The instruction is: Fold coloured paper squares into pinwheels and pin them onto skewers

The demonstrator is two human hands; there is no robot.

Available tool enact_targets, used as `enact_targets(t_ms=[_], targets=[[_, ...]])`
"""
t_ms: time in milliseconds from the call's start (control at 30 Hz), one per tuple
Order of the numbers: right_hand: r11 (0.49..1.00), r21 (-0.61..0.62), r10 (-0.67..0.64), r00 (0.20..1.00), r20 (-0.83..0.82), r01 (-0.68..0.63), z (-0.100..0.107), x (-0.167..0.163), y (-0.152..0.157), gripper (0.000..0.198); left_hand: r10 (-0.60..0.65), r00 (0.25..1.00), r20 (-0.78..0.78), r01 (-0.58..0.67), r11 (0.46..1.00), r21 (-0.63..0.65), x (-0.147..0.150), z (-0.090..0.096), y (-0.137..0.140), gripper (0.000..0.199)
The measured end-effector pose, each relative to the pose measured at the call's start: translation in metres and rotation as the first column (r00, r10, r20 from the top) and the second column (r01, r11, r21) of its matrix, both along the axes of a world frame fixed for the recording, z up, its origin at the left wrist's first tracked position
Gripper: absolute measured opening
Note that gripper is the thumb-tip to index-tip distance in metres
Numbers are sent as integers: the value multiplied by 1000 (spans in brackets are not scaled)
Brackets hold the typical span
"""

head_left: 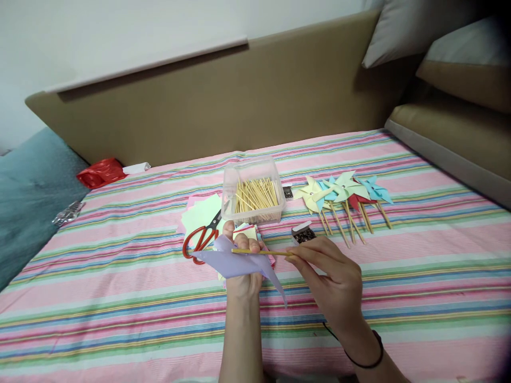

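A purple paper pinwheel (235,263) rests in my left hand (244,279), whose fingers curl up behind the paper and partly hide under it. My right hand (333,276) pinches one end of a thin wooden stick (263,252). The stick's other end lies across the pinwheel, near its middle. Whether the two are joined I cannot tell. Just beyond my hands are red-handled scissors (202,239), lying on sheets of coloured paper (203,210), and a small box of dark pins (303,234).
A clear plastic box (253,217) holds many wooden sticks. Several finished pinwheels (343,191) lie to its right. At the far left are a red plastic bag (101,173) and a crumpled clear packet (68,213). Everything lies on a striped cloth (139,298) before a brown backboard (199,101).
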State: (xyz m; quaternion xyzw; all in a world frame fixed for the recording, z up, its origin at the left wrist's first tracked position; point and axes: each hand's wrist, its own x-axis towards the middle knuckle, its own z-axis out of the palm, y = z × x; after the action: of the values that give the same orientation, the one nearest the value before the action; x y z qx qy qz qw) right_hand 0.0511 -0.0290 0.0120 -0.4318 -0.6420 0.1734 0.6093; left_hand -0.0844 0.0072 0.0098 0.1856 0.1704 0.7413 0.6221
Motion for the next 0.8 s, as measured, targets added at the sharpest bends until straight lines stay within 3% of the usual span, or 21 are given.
enact_targets(t_ms=[800], targets=[[999,-31,-17,999,-38,16,0,-1,-2,20,4,997,-79,-3,1000,23,-1,-7,-1,35]])
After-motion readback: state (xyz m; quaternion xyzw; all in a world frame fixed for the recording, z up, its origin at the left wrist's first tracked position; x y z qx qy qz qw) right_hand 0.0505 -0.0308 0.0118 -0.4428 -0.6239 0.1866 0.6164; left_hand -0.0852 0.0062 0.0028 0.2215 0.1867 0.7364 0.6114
